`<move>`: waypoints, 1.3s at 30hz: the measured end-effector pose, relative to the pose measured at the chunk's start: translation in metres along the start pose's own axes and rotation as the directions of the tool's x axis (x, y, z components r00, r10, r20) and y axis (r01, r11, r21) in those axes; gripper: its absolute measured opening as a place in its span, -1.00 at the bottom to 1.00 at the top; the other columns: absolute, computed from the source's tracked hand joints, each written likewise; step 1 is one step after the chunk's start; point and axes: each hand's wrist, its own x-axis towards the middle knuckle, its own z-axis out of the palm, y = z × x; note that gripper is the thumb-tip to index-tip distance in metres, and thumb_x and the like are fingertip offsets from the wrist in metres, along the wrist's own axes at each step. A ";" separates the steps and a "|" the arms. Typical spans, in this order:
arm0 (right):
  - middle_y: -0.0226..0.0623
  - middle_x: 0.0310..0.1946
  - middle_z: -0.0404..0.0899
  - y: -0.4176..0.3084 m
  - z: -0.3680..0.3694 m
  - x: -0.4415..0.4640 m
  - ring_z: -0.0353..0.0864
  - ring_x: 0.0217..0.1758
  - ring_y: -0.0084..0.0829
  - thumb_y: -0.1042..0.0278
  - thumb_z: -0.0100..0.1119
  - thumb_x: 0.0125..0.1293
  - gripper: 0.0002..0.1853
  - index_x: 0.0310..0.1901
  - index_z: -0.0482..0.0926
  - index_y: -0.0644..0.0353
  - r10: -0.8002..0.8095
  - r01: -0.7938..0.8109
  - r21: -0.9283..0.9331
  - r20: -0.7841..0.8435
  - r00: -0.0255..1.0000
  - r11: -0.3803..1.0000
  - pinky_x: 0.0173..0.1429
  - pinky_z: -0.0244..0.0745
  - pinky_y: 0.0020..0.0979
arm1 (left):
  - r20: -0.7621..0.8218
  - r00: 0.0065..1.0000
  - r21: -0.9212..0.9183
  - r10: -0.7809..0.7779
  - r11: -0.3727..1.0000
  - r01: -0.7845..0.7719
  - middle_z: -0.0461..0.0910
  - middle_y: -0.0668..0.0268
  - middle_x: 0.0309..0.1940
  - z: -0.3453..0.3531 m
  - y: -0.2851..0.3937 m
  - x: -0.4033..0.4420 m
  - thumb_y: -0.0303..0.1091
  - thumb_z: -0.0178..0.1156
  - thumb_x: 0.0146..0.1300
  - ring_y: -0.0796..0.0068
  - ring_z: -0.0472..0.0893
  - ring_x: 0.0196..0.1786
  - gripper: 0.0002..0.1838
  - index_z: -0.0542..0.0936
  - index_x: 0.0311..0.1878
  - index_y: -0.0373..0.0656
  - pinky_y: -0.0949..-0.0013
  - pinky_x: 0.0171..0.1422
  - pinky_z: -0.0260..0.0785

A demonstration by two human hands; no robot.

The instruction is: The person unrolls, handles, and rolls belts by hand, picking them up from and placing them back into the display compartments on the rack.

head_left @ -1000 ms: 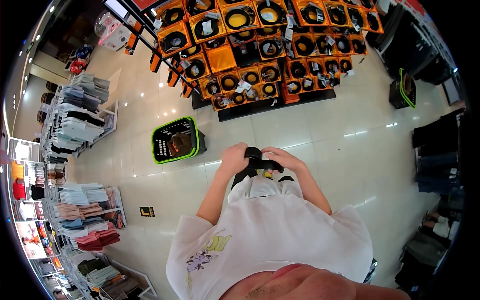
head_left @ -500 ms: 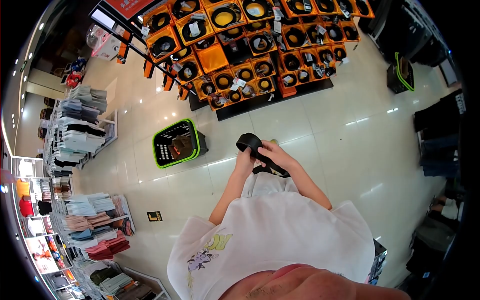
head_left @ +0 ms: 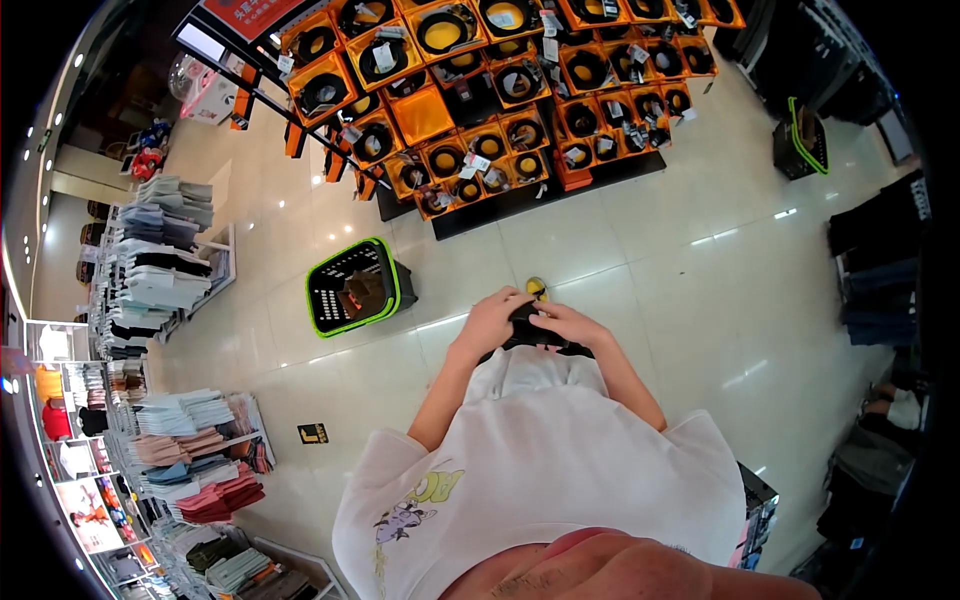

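Close to my body, in front of the white shirt, both hands are on a black belt (head_left: 524,322). My left hand (head_left: 490,318) is closed over its left side, fingers pointing inward across the top. From the other side my right hand (head_left: 570,325) grips it with bent fingers, and the fingertips of the two hands nearly meet. Most of the belt is covered by the hands, and its lower part blends into dark clothing below. Just beyond the fingers a yellow shoe tip (head_left: 538,287) shows on the floor.
A display rack (head_left: 420,118) with rolled belts in orange boxes stands ahead. On the tiled floor to the left sits a black basket with a green rim (head_left: 316,300), holding brown items. Clothing racks (head_left: 165,270) line the left; another basket (head_left: 800,150) stands far right.
The belt's raised loop has come down and is now mostly hidden. My left hand has moved from under the loop to over it, and both hands sit across the belt.
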 end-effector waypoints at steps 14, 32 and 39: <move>-0.26 -0.32 0.65 -0.039 0.034 0.044 0.60 -0.40 -0.55 0.14 0.03 0.49 -0.67 0.06 0.44 0.24 -0.207 0.210 0.172 -0.035 0.978 0.962 -0.21 0.51 -0.50 | 0.073 0.799 -0.983 -0.596 0.095 0.160 0.61 0.25 -0.38 0.028 -0.051 -0.001 -0.34 0.09 0.30 0.40 0.57 -0.34 -0.78 0.59 -0.17 -0.32 0.38 -0.18 0.42; -0.32 -0.30 0.59 -0.088 0.007 0.136 0.56 -0.45 -0.58 0.02 0.11 0.44 -0.50 0.20 0.44 0.26 0.075 -0.074 -0.044 0.014 0.997 0.996 -0.44 0.47 -0.52 | -0.246 0.964 0.169 0.098 0.984 -0.057 0.62 0.40 -0.19 -0.075 -0.099 0.057 -0.45 0.25 -0.08 0.17 0.61 -0.13 -0.76 0.65 -0.26 -0.03 0.20 -0.06 0.48; -0.31 -0.43 0.61 -0.143 -0.007 0.203 0.55 -0.47 -0.55 0.14 0.05 0.50 -0.69 0.01 0.45 0.24 -0.090 0.087 0.072 0.048 0.995 0.994 -0.34 0.47 -0.51 | -0.306 0.778 -0.848 -0.549 0.529 0.039 0.59 0.18 -0.05 -0.109 -0.149 0.086 -0.53 0.22 0.19 0.29 0.61 0.02 -0.57 0.46 0.15 -0.24 0.22 0.10 0.49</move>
